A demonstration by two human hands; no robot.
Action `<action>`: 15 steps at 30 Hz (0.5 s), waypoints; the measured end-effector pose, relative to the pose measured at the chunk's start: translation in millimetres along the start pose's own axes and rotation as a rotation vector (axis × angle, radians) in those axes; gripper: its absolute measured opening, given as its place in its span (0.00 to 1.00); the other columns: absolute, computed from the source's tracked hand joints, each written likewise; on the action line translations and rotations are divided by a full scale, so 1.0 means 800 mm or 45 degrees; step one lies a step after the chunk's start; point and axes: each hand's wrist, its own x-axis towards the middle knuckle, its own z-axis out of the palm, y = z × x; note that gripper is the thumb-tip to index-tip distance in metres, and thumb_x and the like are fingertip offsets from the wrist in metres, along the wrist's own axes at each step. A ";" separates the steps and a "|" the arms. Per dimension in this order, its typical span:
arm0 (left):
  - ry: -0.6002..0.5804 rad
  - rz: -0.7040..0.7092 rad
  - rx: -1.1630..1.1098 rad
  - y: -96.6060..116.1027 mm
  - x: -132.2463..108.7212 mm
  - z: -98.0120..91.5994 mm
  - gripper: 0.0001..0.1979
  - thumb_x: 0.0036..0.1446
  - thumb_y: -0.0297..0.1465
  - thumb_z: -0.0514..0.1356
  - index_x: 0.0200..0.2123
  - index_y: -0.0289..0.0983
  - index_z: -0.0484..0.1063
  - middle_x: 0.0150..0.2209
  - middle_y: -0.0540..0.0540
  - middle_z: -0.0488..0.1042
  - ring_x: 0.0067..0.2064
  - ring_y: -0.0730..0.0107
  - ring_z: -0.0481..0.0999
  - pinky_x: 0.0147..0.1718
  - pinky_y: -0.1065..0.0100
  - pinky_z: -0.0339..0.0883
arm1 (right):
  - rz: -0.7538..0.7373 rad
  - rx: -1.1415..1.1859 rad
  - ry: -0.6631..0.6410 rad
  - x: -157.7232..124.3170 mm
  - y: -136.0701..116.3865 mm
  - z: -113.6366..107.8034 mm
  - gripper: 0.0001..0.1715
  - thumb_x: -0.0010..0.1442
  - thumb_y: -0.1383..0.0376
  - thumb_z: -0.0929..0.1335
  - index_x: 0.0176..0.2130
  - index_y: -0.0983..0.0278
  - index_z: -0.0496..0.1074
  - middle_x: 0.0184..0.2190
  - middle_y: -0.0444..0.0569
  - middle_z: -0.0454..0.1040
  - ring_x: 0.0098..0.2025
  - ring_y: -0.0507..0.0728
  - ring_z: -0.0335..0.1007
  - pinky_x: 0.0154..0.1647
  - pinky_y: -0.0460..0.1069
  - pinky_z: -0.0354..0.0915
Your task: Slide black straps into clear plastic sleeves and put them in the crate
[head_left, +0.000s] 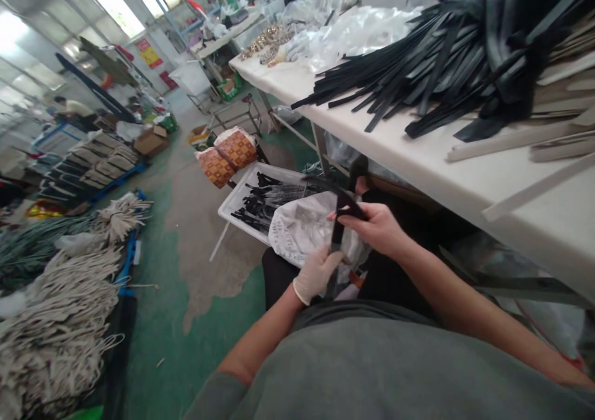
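Observation:
A black strap [339, 234] runs between my two hands over my lap, bent into a loop near its upper end. My left hand [317, 274], in a pale thin glove, is closed round the strap's lower part. Higher and to the right, my bare right hand [379, 227] pinches the strap where it bends. Under the strap lies a white sack [300, 225], crumpled on my knees. Just beyond it, a white tray [231, 206] holds many black straps [269, 198]. Blur hides the strap's finer details.
To my right, a white-topped table [404, 153] carries a heap of black straps [418, 76], beige strips [515, 140] and clear plastic bags [362, 33]. A rolled checkered cushion [227, 157] sits beyond the tray. Beige cord bundles [56, 321] lie at left on the floor side.

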 end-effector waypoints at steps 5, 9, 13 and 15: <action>-0.149 -0.147 -0.155 -0.054 -0.034 0.006 0.12 0.59 0.42 0.58 0.32 0.42 0.76 0.31 0.47 0.75 0.34 0.64 0.72 0.37 0.63 0.64 | -0.031 -0.104 0.199 0.009 -0.003 -0.038 0.15 0.54 0.56 0.72 0.36 0.63 0.81 0.30 0.49 0.79 0.36 0.58 0.75 0.32 0.49 0.68; 0.171 -0.333 -0.384 -0.111 -0.039 -0.030 0.16 0.55 0.47 0.60 0.32 0.40 0.77 0.31 0.44 0.77 0.35 0.61 0.76 0.41 0.61 0.68 | -0.034 -0.410 0.282 0.007 0.031 -0.073 0.18 0.54 0.52 0.71 0.38 0.61 0.81 0.30 0.47 0.79 0.33 0.58 0.75 0.30 0.48 0.67; 0.576 -0.450 -0.438 -0.142 -0.016 -0.106 0.15 0.50 0.43 0.64 0.35 0.37 0.76 0.35 0.41 0.79 0.41 0.58 0.79 0.46 0.61 0.69 | 0.062 -0.855 0.195 -0.011 0.069 -0.108 0.15 0.55 0.52 0.69 0.31 0.60 0.79 0.24 0.45 0.78 0.26 0.57 0.72 0.28 0.49 0.63; 0.664 -0.501 -0.435 -0.138 0.004 -0.149 0.16 0.50 0.42 0.64 0.37 0.36 0.75 0.36 0.40 0.79 0.41 0.58 0.79 0.44 0.61 0.70 | 0.117 -1.002 0.109 -0.015 0.078 -0.116 0.16 0.56 0.53 0.68 0.26 0.60 0.77 0.21 0.45 0.76 0.23 0.56 0.69 0.25 0.49 0.60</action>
